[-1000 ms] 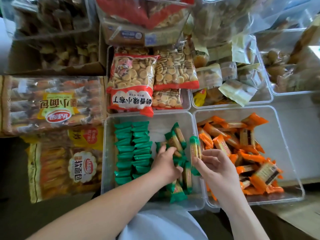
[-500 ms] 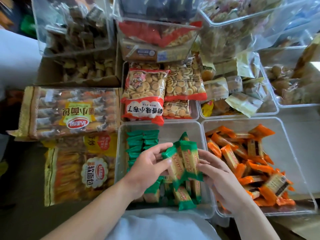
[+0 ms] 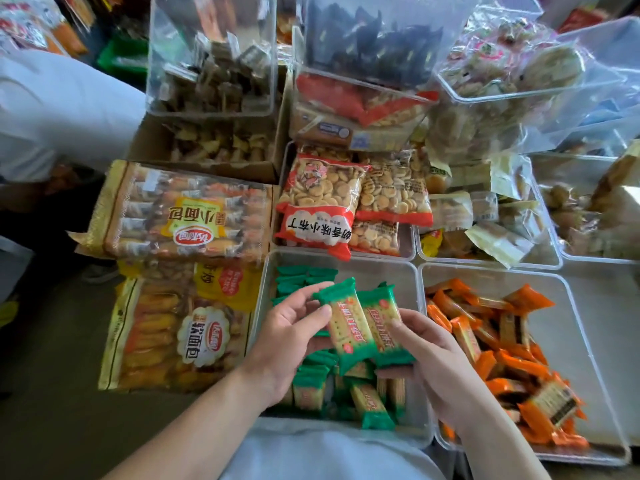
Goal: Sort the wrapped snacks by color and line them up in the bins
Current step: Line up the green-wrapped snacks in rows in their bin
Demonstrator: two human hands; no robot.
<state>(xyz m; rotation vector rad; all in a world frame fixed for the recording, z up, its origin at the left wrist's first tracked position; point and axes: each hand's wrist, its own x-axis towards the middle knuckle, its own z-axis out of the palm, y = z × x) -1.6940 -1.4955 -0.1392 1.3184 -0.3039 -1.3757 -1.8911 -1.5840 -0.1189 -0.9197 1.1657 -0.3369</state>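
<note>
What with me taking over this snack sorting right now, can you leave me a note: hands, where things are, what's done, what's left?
Hands: left hand and right hand each grip one of two green snacks, held side by side above the green bin.
Done: a neat row of green snacks along that bin's far left side.
Left: line up the two in hand and the loose green snacks at the bin's near end. The orange snacks lie jumbled in the orange bin, with none lined up yet.
</note>
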